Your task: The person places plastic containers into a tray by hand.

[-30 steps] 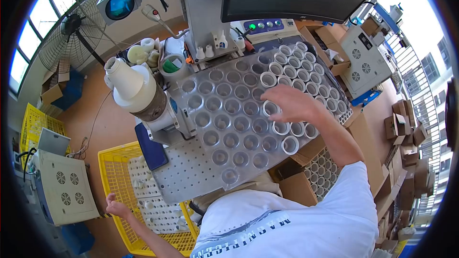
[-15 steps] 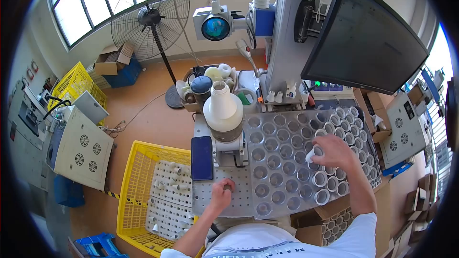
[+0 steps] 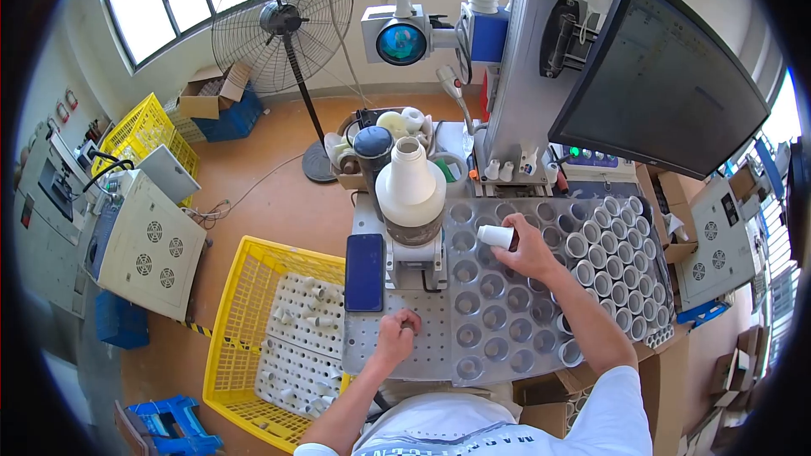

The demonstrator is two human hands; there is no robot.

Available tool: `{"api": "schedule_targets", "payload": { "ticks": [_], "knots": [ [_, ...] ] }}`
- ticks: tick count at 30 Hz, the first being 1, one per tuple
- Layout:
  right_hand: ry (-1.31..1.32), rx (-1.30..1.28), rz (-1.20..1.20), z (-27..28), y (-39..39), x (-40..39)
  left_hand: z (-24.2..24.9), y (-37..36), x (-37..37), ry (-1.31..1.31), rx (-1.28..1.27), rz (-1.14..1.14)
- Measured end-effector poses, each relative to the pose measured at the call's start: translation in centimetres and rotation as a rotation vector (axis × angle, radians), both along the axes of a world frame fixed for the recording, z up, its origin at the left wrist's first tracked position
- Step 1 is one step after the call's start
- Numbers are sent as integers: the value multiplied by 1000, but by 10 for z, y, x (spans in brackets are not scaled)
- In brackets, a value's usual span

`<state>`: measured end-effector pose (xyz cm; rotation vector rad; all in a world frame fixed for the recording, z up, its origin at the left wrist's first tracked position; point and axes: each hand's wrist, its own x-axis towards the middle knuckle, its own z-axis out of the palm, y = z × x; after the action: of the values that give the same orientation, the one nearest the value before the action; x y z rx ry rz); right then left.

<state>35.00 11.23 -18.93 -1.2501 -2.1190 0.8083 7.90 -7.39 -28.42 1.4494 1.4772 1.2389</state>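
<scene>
My right hand grips a white cup-shaped part, tilted sideways over the clear tray with round pockets. White cups fill the tray's right side. My left hand is closed above the perforated metal plate; what its fingers hold, if anything, is hidden. Left of my right hand, a white cone-shaped piece stands on a fixture. A dark blue phone lies on the plate beside the fixture.
A yellow basket with small white parts stands at the left. A monitor hangs at the upper right. A laser head with a round lens is above the fixture. A fan and a box of parts are behind.
My right hand has moved left from the filled side of the tray, carrying the white cup toward the fixture. My left hand stays near the same place. The view has shifted slightly.
</scene>
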Motion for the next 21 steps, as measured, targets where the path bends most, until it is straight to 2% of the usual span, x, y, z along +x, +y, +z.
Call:
{"api": "schedule_targets", "payload": {
  "ticks": [13, 16, 18, 20, 21],
  "knots": [
    [-67, 67, -32, -4, -2, -6, 2, 0, -2, -3, 1, 7],
    [-41, -14, -43, 0, -5, -7, 2, 3, -1, -7, 44, 18],
    [-67, 160, -45, -11, -2, -6, -8, 3, 0, -10, 13, 24],
    [-116, 193, -23, -14, -2, -10, -22, 3, -1, 56, 82, 47],
    [-107, 156, -10, -17, -1, -8, -23, 1, 0, 7, 69, 58]
  ]
}}
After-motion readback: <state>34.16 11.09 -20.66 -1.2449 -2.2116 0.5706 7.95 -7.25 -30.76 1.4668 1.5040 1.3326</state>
